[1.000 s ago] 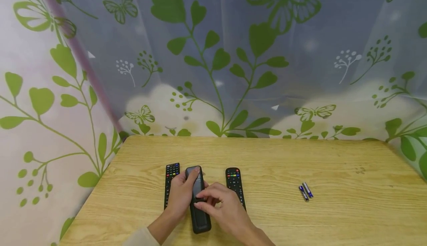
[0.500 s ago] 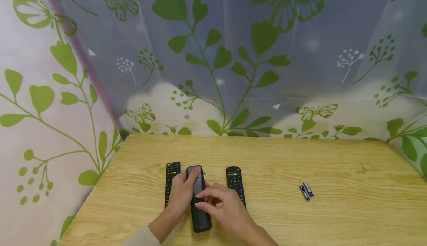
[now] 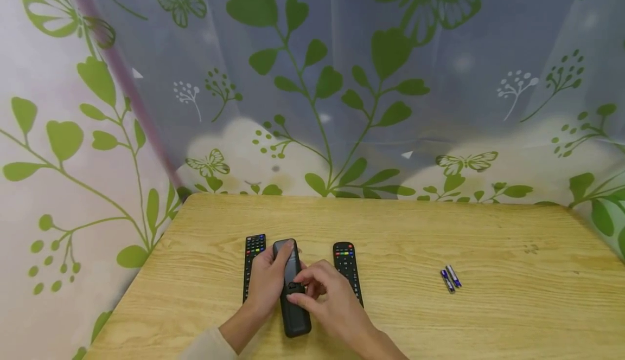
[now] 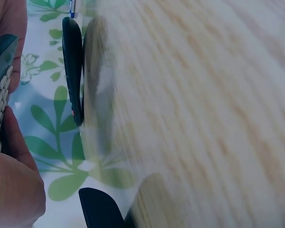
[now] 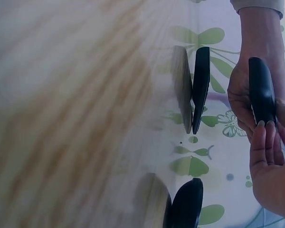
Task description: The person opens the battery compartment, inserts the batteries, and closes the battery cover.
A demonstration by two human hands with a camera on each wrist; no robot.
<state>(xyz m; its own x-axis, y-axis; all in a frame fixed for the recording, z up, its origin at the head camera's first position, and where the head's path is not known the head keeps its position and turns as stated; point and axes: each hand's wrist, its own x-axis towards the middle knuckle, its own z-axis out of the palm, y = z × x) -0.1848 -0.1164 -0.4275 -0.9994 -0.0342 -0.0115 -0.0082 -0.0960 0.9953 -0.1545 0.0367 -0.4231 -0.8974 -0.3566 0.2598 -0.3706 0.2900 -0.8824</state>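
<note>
In the head view my left hand (image 3: pixel 267 278) grips a black remote control (image 3: pixel 296 319) back side up, with the thumb lying along its far end. Thumb and fingertips of my right hand (image 3: pixel 329 295) pinch the battery cover (image 3: pixel 295 289) partway down the remote's back, where a small dark gap shows. The left wrist view shows the held remote's pale keys (image 4: pixel 0 104) on its underside, partly covered by fingers. From the right wrist, the remote (image 5: pixel 261 88) is seen held above the table between both hands.
Another black remote (image 3: pixel 255 246) lies left of my hands, partly hidden by the left one. To the right a third remote (image 3: pixel 345 259) lies partly behind the right hand. Two small batteries (image 3: pixel 450 279) lie farther right on the wooden table (image 3: pixel 390 224). A patterned cloth (image 3: pixel 342 132) hangs behind.
My right index finger has drawn back slightly to the right and away from the thumb, uncovering a dark gap at the battery cover. The left hand keeps its hold; the view has shifted slightly.
</note>
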